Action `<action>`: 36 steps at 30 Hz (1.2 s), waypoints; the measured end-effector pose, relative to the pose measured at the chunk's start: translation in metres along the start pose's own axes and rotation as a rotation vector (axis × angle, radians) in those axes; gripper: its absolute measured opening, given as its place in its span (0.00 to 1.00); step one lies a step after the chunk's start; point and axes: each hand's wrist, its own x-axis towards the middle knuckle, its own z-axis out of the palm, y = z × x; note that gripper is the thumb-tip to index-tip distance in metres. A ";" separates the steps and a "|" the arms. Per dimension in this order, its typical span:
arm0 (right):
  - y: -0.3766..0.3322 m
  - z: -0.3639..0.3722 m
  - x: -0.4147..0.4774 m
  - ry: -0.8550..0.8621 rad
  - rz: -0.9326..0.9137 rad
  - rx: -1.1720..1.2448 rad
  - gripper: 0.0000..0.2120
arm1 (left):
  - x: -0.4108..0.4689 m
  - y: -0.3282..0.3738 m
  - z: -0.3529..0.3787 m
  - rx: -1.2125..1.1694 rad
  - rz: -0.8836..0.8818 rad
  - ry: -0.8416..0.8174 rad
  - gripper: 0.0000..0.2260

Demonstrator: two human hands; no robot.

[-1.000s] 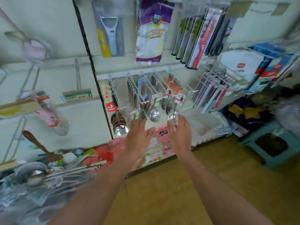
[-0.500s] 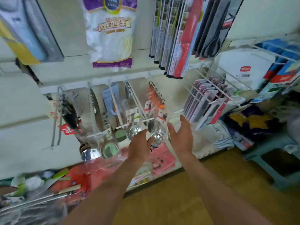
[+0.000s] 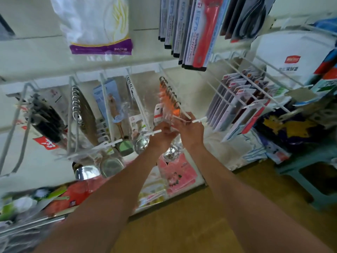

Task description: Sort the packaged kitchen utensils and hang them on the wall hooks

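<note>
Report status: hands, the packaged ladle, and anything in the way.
Left hand grips the packaged ladle, right hand pinches its top. Package at the tip of the wall hook, threading unclear. Orange-carded packs fill that hook behind it.

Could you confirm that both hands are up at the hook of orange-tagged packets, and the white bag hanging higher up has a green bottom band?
Not quite: the head view shows the bottom band of the white bag is purple, not green. The left hand and right hand are indeed at the hook of orange-tagged packets.
</note>
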 end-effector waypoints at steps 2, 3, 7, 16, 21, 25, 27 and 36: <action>0.000 0.001 -0.001 0.040 -0.031 0.034 0.11 | 0.000 0.001 -0.003 -0.031 -0.001 -0.037 0.13; 0.000 0.002 -0.002 0.036 -0.040 0.030 0.09 | -0.001 0.004 -0.004 -0.017 0.002 -0.052 0.14; -0.005 -0.004 -0.007 0.036 -0.064 -0.127 0.09 | -0.010 0.010 -0.007 0.238 0.030 -0.115 0.04; -0.001 -0.020 -0.035 0.052 -0.040 -0.066 0.07 | -0.042 0.004 -0.004 -0.014 -0.027 -0.202 0.06; -0.001 -0.035 -0.061 0.061 -0.051 -0.047 0.10 | -0.070 0.013 0.001 0.037 0.001 -0.215 0.08; -0.012 -0.052 -0.077 0.067 -0.067 -0.060 0.09 | -0.088 0.021 0.005 0.045 0.037 -0.206 0.07; -0.015 -0.059 -0.088 0.077 -0.064 -0.066 0.08 | -0.099 0.024 0.005 0.020 0.028 -0.230 0.05; -0.018 -0.066 -0.138 0.070 -0.039 -0.054 0.10 | -0.144 0.015 -0.002 0.024 0.021 -0.276 0.02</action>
